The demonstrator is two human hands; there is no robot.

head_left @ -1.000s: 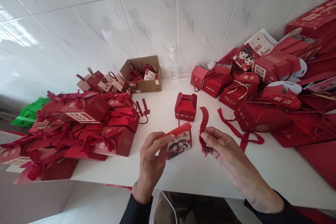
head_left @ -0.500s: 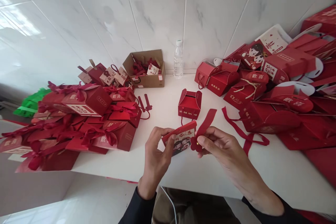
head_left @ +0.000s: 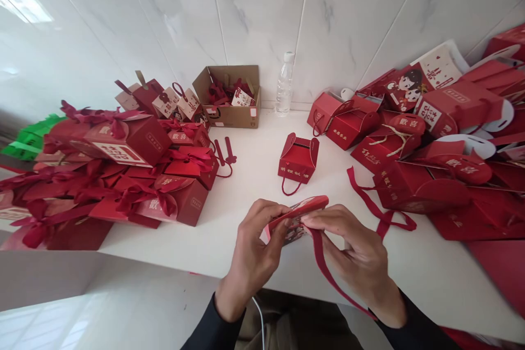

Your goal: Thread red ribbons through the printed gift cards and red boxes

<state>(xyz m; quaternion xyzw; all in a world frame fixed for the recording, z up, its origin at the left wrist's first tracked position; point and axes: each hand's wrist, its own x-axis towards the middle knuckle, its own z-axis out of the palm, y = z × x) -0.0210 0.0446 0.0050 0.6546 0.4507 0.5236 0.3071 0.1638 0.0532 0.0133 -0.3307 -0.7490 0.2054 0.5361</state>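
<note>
My left hand [head_left: 255,246] is closed round the left side of a small red gift box [head_left: 308,205] with a cartoon couple printed on its front, and the box is tilted. At the box's right top edge, my right hand [head_left: 360,254] pinches a red strap [head_left: 322,263] against it. The strap's free length hangs down past my right wrist. My fingers hide the spot where strap and box meet. Just beyond both hands, a small red box with gold characters [head_left: 298,159] and a cord handle stands upright on the white table [head_left: 246,172].
Red boxes tied with bows [head_left: 135,147] are piled at left. Several untied red boxes [head_left: 430,175] crowd the right, beside a loose red ribbon [head_left: 369,197]. An open cardboard carton [head_left: 235,120] and a clear bottle [head_left: 284,87] stand by the wall. Two red straps [head_left: 225,151] lie near the left pile.
My right hand has brought the strap onto the box's top edge, and its free end, which pointed up, now hangs down. The box has turned so more of its top shows.
</note>
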